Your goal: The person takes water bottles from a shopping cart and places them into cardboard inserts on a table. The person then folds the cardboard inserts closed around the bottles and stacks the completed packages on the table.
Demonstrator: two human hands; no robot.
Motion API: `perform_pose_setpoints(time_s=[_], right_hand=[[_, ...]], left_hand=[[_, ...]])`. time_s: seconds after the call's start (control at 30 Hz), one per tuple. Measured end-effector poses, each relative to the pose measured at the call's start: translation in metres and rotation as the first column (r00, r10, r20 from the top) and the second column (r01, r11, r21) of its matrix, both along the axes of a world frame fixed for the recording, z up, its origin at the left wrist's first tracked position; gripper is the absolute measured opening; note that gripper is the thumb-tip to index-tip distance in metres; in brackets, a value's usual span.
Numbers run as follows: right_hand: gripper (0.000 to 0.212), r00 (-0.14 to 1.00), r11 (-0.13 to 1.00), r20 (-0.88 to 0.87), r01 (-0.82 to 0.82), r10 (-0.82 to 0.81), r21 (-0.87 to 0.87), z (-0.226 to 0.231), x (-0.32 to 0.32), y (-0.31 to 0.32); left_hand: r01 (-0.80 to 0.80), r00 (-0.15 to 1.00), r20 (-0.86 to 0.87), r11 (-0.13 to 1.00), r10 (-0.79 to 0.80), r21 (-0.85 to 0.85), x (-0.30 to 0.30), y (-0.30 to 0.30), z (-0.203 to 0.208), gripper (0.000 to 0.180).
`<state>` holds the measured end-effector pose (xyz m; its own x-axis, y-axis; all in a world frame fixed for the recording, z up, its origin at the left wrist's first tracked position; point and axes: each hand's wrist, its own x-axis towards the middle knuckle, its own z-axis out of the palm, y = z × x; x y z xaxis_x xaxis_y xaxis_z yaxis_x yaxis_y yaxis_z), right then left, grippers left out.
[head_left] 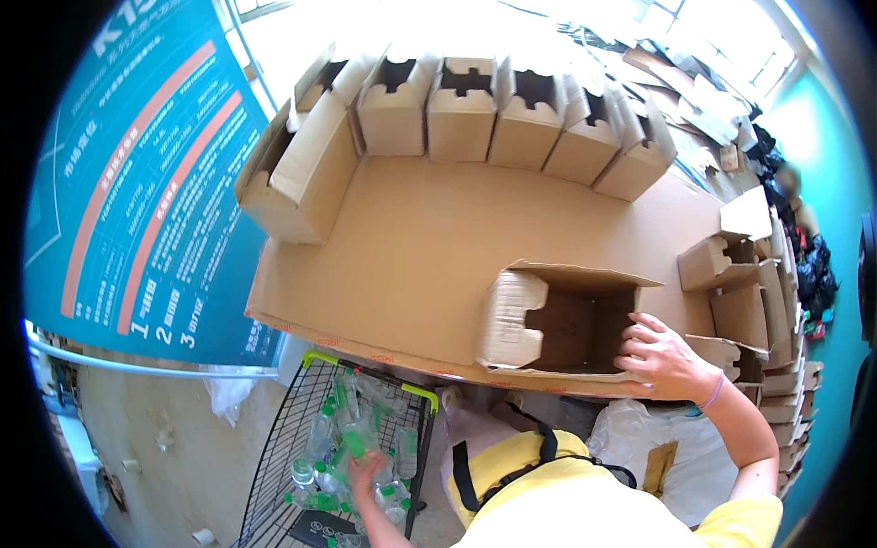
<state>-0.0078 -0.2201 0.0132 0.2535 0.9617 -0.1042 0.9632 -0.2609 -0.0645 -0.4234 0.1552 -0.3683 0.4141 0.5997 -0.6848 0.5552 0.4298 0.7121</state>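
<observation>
An open cardboard box point(512, 320) with notched flaps stands near the front edge of the cardboard-covered table point(429, 228); its inside looks dark and bare. My right hand point(665, 361) grips the box's right wall, fingers curled over the rim. Low on the left, my left hand point(367, 470) reaches into a black wire shopping cart point(274, 457) with lime-green corners. Its fingers close around a clear plastic bottle point(354, 445) with a green top. More clear bottles with green caps point(322, 429) lie loosely around that hand.
Tall open cardboard boxes point(461, 119) line the table's far edge, with longer ones point(311, 183) at the left. More boxes point(731, 265) and stacked cardboard crowd the right side. A blue printed banner point(146, 183) stands at the left. White sacking point(703, 447) lies below the table at the right.
</observation>
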Motion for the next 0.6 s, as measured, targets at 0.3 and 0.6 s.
perform_pose_setpoints(time_s=[0.3, 0.6], right_hand=[[0.021, 0.999, 0.988, 0.046, -0.005, -0.002, 0.155, -0.020, -0.012, -0.027], [0.010, 0.991, 0.921, -0.046, 0.135, -0.127, 0.366, -0.035, -0.012, -0.050]], left_hand=[[-0.040, 0.277, 0.961, 0.999, 0.022, -0.011, 0.212, -0.011, 0.272, 0.084], [0.591, 0.145, 0.141, 0.200, -0.979, 0.782, 0.384, -0.159, 0.400, 0.063]])
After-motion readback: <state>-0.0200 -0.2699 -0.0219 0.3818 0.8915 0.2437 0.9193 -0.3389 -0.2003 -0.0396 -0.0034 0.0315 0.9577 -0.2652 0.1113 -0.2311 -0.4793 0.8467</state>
